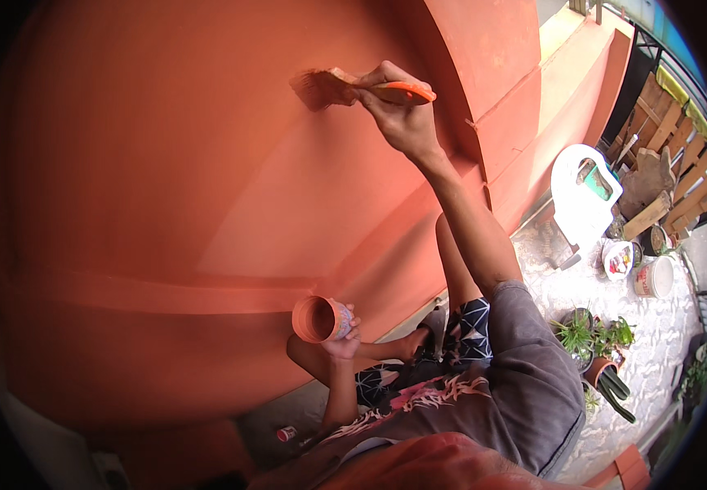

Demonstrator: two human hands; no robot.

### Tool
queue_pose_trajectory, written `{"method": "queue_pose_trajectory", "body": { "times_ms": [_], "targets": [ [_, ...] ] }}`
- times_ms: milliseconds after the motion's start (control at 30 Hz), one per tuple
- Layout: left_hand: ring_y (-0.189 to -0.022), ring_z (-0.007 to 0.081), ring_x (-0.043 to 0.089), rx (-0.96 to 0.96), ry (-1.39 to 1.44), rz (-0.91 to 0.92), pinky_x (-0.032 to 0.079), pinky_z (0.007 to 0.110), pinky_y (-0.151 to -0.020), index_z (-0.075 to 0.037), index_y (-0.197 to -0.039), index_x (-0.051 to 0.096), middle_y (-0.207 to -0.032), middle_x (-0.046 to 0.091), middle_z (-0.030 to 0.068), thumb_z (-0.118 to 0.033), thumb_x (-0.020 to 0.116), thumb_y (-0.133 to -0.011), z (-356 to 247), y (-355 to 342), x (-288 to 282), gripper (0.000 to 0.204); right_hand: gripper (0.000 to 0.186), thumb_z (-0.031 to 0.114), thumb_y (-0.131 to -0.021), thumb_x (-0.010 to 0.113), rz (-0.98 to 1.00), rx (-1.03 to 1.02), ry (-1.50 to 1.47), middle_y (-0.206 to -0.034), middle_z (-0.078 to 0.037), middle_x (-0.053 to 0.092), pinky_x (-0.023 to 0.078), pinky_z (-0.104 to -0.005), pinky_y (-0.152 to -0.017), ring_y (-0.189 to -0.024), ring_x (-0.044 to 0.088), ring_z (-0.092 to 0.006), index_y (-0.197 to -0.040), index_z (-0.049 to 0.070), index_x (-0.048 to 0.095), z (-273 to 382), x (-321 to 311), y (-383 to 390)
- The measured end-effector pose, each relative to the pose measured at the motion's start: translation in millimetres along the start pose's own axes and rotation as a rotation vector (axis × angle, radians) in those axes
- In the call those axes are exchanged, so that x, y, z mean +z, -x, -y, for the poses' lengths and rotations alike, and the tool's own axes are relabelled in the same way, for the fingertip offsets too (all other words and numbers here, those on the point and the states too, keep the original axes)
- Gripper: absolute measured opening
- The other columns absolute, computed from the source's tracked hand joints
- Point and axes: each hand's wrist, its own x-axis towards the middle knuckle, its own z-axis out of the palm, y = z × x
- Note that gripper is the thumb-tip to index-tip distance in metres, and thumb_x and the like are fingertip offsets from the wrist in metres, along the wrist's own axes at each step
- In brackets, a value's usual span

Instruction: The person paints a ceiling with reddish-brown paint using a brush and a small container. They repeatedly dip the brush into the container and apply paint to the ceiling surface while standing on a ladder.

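Observation:
My right hand (402,114) is raised and grips the orange handle of a wide paintbrush (333,86). Its bristles press against the terracotta-orange wall (149,180). My left hand (343,341) is lower down and holds a small cup (318,318) tipped on its side, its inside coated with the same orange paint. The cup's mouth faces the wall. My bent legs in patterned shorts show below the cup.
A white plastic chair (582,192) stands on the paved ground to the right. Near it are a white bucket (655,278), a small bowl (619,260), potted plants (594,335) and stacked wooden planks (668,167). A little can (286,434) lies by the wall's foot.

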Motion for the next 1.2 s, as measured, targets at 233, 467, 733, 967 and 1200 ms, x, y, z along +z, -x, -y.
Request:
{"method": "queue_pose_trajectory", "body": {
  "times_ms": [233, 467, 733, 967, 1200],
  "targets": [
    [-0.097, 0.0338, 0.057, 0.006, -0.008, -0.003, 0.056, 0.032, -0.063, -0.022, -0.143, 0.054, -0.132, 0.047, 0.0151, -0.041, 0.066, -0.091, -5.3, 16.4, -12.0, 0.056, 0.007, -0.002, -0.087, 0.071, -0.261, -0.327, 0.360, -0.096, -0.009, 0.076, 0.056, -0.0289, -0.065, -0.078, 0.073, -0.0192, -0.090, 0.003, 0.066, -7.4, -47.1, -32.1],
    [-0.099, 0.0343, 0.058, 0.025, -0.003, -0.027, 0.056, 0.032, -0.064, -0.021, -0.142, 0.055, -0.133, 0.049, 0.0159, -0.045, 0.063, -0.092, -1.9, 21.5, -16.9, 0.056, 0.013, -0.002, -0.078, 0.068, 0.074, -0.442, 0.752, -0.105, -0.008, 0.074, 0.053, -0.0318, -0.052, -0.071, 0.069, -0.0230, -0.084, 0.008, 0.062, 1.4, 17.6, 18.2],
    [-0.101, 0.0337, 0.057, 0.014, -0.004, 0.015, 0.057, 0.032, -0.067, -0.022, -0.144, 0.054, -0.135, 0.047, 0.0150, -0.045, 0.064, -0.091, 5.6, 18.7, -11.3, 0.058, 0.009, -0.005, -0.088, 0.069, 0.050, -0.165, 0.097, -0.092, -0.011, 0.076, 0.053, -0.0279, -0.057, -0.069, 0.070, -0.0177, -0.087, 0.000, 0.063, 26.3, 4.4, 3.3],
    [-0.100, 0.0337, 0.057, 0.019, 0.013, -0.025, 0.057, 0.032, -0.066, -0.023, -0.145, 0.052, -0.134, 0.048, 0.0166, -0.044, 0.065, -0.091, 12.6, 15.8, -20.1, 0.059, 0.006, -0.004, -0.089, 0.069, -0.187, -0.390, 0.410, -0.100, -0.015, 0.076, 0.057, -0.0284, -0.063, -0.078, 0.074, -0.0219, -0.089, 0.000, 0.066, 7.2, -33.1, -25.2],
    [-0.099, 0.0330, 0.057, 0.006, 0.004, 0.002, 0.057, 0.031, -0.063, -0.023, -0.145, 0.051, -0.135, 0.049, 0.0169, -0.044, 0.066, -0.090, 13.7, 6.1, -32.4, 0.061, 0.015, -0.004, -0.078, 0.071, 0.212, -0.409, 0.602, -0.104, -0.013, 0.073, 0.054, -0.0310, -0.054, -0.073, 0.071, -0.0256, -0.087, 0.005, 0.064, 38.7, 47.2, 55.2]
  ]
}}
